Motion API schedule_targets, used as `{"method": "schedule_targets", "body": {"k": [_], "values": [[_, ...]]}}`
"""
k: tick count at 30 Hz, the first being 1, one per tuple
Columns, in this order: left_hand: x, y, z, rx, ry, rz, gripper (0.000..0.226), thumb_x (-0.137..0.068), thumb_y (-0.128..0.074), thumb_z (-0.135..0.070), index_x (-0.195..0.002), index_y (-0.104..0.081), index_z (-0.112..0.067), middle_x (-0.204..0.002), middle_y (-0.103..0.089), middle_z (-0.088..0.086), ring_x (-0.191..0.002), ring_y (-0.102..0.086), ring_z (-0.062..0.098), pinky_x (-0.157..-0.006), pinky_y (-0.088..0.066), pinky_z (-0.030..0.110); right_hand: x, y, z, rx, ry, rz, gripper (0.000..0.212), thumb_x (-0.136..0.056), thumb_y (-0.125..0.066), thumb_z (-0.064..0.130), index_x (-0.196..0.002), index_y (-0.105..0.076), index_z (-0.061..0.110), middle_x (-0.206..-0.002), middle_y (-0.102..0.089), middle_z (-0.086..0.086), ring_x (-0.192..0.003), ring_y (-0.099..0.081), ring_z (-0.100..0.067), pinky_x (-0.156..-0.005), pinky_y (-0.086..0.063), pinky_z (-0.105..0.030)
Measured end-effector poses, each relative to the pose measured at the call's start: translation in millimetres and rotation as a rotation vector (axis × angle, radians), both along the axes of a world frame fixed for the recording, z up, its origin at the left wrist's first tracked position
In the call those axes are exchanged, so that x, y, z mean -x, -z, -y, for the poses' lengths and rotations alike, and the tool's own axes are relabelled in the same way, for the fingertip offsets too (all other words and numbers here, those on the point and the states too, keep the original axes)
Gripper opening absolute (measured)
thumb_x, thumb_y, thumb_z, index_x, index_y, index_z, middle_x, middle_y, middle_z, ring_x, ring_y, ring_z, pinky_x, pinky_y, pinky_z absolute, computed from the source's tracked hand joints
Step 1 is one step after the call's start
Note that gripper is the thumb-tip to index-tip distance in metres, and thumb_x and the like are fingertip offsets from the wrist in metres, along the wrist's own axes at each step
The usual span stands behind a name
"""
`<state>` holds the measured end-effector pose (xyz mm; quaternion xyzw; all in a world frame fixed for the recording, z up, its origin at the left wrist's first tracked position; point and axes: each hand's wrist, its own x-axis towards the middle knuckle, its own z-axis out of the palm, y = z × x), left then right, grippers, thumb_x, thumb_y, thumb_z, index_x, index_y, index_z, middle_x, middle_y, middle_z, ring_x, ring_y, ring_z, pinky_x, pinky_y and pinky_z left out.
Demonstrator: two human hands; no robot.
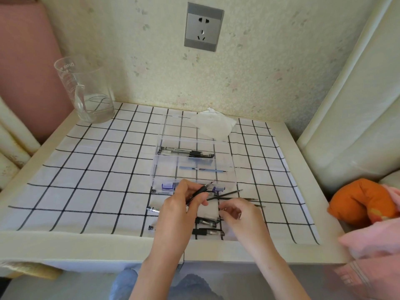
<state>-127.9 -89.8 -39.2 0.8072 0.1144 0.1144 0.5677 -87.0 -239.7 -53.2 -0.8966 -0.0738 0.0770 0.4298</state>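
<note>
Pinching a black refill (201, 190) tip-up, fingers of the left hand (179, 205) hold it off the table (75, 245), likely for fitting. The right hand (238, 214) curls just beside; whether it grips anything, I cannot tell. Loose refills (234, 194) lie just beyond, pen barrels (205, 220) beneath, the clear box (194, 163) farther; open cloth (97, 191) spreads left.

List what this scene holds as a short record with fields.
surface: checked cloth on a table
left hand: grips a black pen, tip toward the box
right hand: fingers curled beside the left; any content is too small to tell
box: clear, with compartments; pens in the far one
loose on cloth: refills right of the hands, barrels near the front edge
else: jug back left, tissue behind the box
</note>
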Motion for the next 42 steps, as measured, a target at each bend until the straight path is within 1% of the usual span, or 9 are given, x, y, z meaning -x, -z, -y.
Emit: {"method": "schedule_targets", "body": {"k": [4,11,14,16,19,23,31,37,42], "values": [[1,0,-1,0.001,0.011,-0.006,0.008,-0.087,-0.058,-0.029,-0.087,-0.051,-0.032,-0.072,-0.067,-0.015,-0.073,-0.062,0.000,-0.072,-0.054,0.032,0,-1,-1,0.013,-0.043,-0.006,0.019,-0.080,-0.068,0.003,-0.093,-0.072,0.017,-0.072,-0.058,0.012,-0.065,-0.052,0.008,-0.061,-0.041,-0.007],[2,0,-1,-0.005,0.026,-0.011,0.007,-0.088,-0.057,-0.029,-0.088,-0.050,-0.032,-0.072,-0.067,-0.017,-0.070,-0.062,0.001,-0.067,-0.054,0.035,-1,-10,6,-0.093,-0.006,-0.099,0.024,-0.080,-0.067,0.005,-0.094,-0.071,0.024,-0.072,-0.062,0.007,-0.061,-0.051,0.002,-0.061,-0.042,-0.010],[1,-1,0,-0.001,0.041,-0.016,0.009,-0.087,-0.058,-0.028,-0.087,-0.050,-0.033,-0.076,-0.067,-0.020,-0.071,-0.062,0.001,-0.069,-0.054,0.036,-1,-22,5,-0.262,0.037,-0.106,0.017,-0.081,-0.069,0.010,-0.092,-0.074,0.023,-0.085,-0.072,0.004,-0.077,-0.063,-0.007,-0.070,-0.049,-0.016],[2,-1,0,0.000,0.060,-0.014,0.008,-0.087,-0.058,-0.029,-0.087,-0.051,-0.033,-0.077,-0.067,-0.021,-0.072,-0.063,0.001,-0.070,-0.054,0.037,1,-32,-1,-0.426,0.039,-0.170,0.012,-0.082,-0.069,0.015,-0.093,-0.074,0.016,-0.079,-0.073,0.008,-0.071,-0.064,-0.001,-0.063,-0.048,-0.012],[3,-1,2,-0.016,0.087,-0.007,0.006,-0.086,-0.058,-0.032,-0.088,-0.053,-0.032,-0.077,-0.067,-0.020,-0.073,-0.063,0.003,-0.069,-0.053,0.038,2,-37,-14,-0.575,0.073,-0.261,0.015,-0.084,-0.067,0.022,-0.094,-0.073,0.012,-0.061,-0.064,0.014,-0.052,-0.053,0.002,-0.050,-0.039,-0.009],[3,-1,1,-0.056,0.100,-0.018,0.008,-0.086,-0.059,-0.031,-0.091,-0.053,-0.029,-0.078,-0.067,-0.021,-0.071,-0.063,0.004,-0.069,-0.053,0.038,-3,-35,-23,-0.687,0.153,-0.290,0.012,-0.081,-0.069,0.019,-0.087,-0.073,0.009,-0.061,-0.062,0.006,-0.048,-0.038,-0.009,-0.046,-0.030,-0.017],[5,2,-8,-0.212,0.054,-0.080,0.011,-0.086,-0.060,-0.032,-0.089,-0.050,-0.034,-0.075,-0.067,-0.020,-0.074,-0.059,-0.001,-0.063,-0.048,0.019,-23,-41,9,-0.978,0.355,-0.317,0.018,-0.069,-0.072,0.017,-0.083,-0.072,0.005,-0.063,-0.063,0.001,-0.057,-0.053,-0.008,-0.051,-0.045,-0.013],[8,4,-14,-0.284,-0.014,-0.122,0.015,-0.084,-0.062,-0.033,-0.088,-0.048,-0.036,-0.079,-0.067,-0.020,-0.072,-0.058,-0.004,-0.060,-0.046,0.016,-28,-41,23,-0.991,0.397,-0.328,0.015,-0.074,-0.069,0.013,-0.084,-0.069,0.002,-0.065,-0.060,-0.001,-0.056,-0.054,-0.006,-0.050,-0.045,-0.012],[11,5,-19,-0.297,-0.046,-0.126,0.013,-0.084,-0.063,-0.028,-0.088,-0.051,-0.031,-0.079,-0.067,-0.018,-0.075,-0.063,0.002,-0.066,-0.054,0.032,-34,-38,23,-1.021,0.411,-0.280,0.008,-0.079,-0.066,0.012,-0.080,-0.069,0.005,-0.066,-0.056,-0.002,-0.058,-0.052,-0.007,-0.051,-0.045,-0.012]]}}
